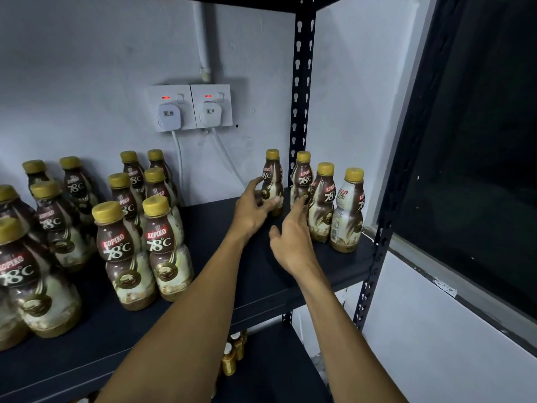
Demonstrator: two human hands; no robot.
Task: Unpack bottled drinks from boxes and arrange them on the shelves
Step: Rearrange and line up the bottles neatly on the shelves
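**Straightening the row of four at the shelf's right end**

Nearest, a few gold-capped lower bottles (229, 359) show on the level below, between the forearms; they are too hidden to count. On the dark shelf (345, 266) the left cluster (162, 245) shows eleven bottles, and the frame edge may cut off more.

Farther in, the right hand (293, 245) is open with its fingers (305, 199) apart, the index tip touching the second bottle (302, 177). The left hand (252, 207) has fingers and thumb curled round the rear bottle (273, 181), which stands upright near the wall. These two head a row of four ending near the shelf's front right corner.

Behind are two wall sockets (190, 107), each with a plug and a hanging cable. No box is in view.

The risk, as I judge it: the bottles are tall, narrow and close together, so too firm a poke could topple one into its neighbours and off the edge.
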